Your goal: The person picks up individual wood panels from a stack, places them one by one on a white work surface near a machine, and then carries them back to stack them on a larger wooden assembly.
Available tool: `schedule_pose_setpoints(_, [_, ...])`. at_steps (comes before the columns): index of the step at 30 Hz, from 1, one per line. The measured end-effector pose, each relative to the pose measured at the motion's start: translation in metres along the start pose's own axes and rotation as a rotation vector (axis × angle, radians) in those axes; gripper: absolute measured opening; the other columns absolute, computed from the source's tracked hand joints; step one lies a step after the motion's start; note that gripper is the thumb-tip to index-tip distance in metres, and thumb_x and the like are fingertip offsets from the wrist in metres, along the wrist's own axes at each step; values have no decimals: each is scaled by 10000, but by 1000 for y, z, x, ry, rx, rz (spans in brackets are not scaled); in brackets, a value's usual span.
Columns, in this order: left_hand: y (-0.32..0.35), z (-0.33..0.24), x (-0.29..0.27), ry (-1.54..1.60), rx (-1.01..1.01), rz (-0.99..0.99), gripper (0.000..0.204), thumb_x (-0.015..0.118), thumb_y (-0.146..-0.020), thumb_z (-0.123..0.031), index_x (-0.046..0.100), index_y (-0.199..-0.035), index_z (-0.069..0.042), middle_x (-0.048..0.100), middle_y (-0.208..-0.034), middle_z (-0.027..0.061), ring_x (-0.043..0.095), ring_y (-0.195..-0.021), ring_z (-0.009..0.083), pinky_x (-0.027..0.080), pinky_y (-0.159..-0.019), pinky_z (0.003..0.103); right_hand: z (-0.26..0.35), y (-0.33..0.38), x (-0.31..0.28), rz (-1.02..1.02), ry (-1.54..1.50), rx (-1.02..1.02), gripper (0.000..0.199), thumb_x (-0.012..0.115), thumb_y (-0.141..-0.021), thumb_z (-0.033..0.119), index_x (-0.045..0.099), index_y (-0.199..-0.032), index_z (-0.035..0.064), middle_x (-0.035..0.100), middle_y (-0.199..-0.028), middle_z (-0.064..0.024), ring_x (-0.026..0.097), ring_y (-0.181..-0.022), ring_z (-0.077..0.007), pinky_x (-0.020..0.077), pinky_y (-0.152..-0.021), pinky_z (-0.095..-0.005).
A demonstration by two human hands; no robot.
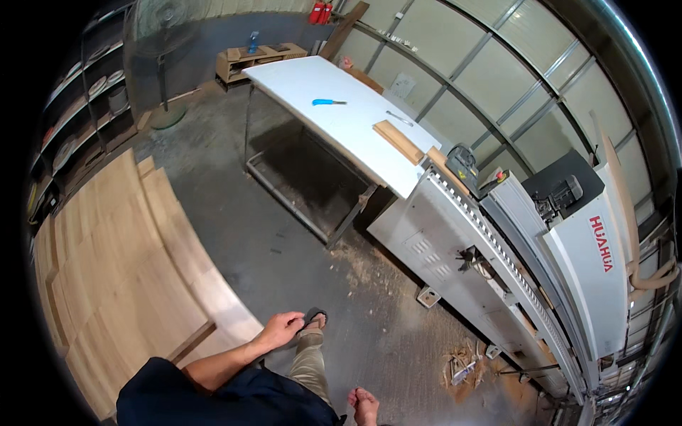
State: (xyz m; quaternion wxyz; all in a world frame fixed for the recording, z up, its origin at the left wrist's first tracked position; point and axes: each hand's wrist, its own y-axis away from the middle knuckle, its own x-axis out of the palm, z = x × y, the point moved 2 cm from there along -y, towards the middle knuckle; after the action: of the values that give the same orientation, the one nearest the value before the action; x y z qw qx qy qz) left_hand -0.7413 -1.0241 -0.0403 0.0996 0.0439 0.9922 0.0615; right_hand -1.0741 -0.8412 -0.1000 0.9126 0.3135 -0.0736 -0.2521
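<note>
My left hand (279,330) hangs over the floor beside a stack of wood panels (117,277), its fingers loosely curled with nothing visible in them. Near the lower edge, my right hand (364,407) is also curled, apart from anything else, and no held thing shows. Ahead stands a white-topped table (305,78) on a metal frame. On it lie a blue-handled knife (328,102), a slim metal tool (399,118) and a wood strip (398,142).
A long grey-and-white machine (455,255) runs down the right side, with wood scraps and sawdust (465,369) by its feet. Shelves (92,85) line the left. A standing fan (163,71) and a low wooden cabinet (259,62) are at the back.
</note>
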Motion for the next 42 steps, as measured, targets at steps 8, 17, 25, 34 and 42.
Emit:
schedule_pose_setpoints(8, [-159, 10, 8, 98, -279, -82, 289, 599, -879, -153, 607, -1108, 24, 672, -875, 72, 632, -797, 144, 495, -725, 276, 220, -212, 120, 160, 81, -192, 172, 561, -883, 139, 641, -838, -7, 623, -734, -70, 563, -614, -157, 436, -520, -268])
schedule_pose_setpoints(17, [-319, -58, -24, 253, -287, -230, 309, 606, -868, -169, 611, -1109, 24, 665, -904, 53, 622, -808, 134, 479, -743, 261, 481, -382, 322, 286, -204, -274, 234, 581, -904, 169, 591, -1060, -5, 647, -952, -122, 643, -788, -222, 554, -683, -334])
schedule_pose_setpoints(25, [-518, -78, -34, 324, -108, -28, 280, 599, -899, -175, 618, -1104, 16, 663, -912, 38, 597, -834, 93, 469, -739, 241, 597, -551, 442, 285, -795, -9, 553, 606, -869, 425, 434, -1142, -24, 452, -1234, -183, 508, -1043, -299, 483, -873, -402])
schedule_pose_setpoints(34, [-736, -157, -30, 44, 158, 253, 261, 616, -870, -211, 627, -1047, -20, 632, -806, 94, 554, -712, 126, 463, -656, 278, 585, -603, 478, 37, -1022, -63, 291, 534, -936, 278, 528, -827, 8, 464, -525, -32, 516, -493, -176, 555, -603, -290])
schedule_pose_setpoints(42, [-820, -196, -3, 304, -421, 323, 125, 593, -893, -138, 537, -926, -32, 526, -681, -9, 498, -650, 68, 429, -603, 237, 541, -517, 585, 407, -521, 36, 244, 489, -950, 191, 579, -1107, 27, 631, -989, -70, 598, -835, -190, 500, -789, -316])
